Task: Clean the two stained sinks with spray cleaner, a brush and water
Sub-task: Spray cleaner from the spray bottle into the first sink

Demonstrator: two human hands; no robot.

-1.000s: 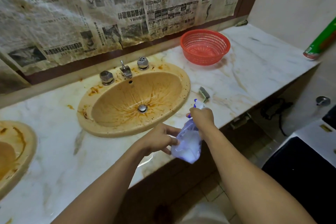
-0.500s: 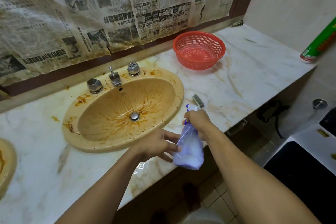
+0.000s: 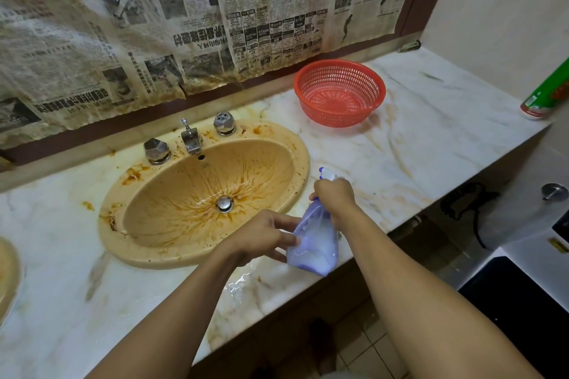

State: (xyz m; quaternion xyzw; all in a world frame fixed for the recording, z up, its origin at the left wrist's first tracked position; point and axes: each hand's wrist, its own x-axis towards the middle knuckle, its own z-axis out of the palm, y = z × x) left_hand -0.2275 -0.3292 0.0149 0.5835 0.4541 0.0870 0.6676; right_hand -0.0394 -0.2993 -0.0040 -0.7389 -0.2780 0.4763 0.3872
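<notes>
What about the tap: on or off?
Off: no water falls from the tap into the sink; only brown stains streak the bowl.

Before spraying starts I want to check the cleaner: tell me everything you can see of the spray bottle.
The spray bottle is translucent lavender plastic, whitish liquid pooled low inside. Its white and purple spray head peeks out above the right hand, which grips the neck; the left hand holds the lower body. It is tilted, base toward the person, over the front edge of the marble counter, just right of the stained sink.
</notes>
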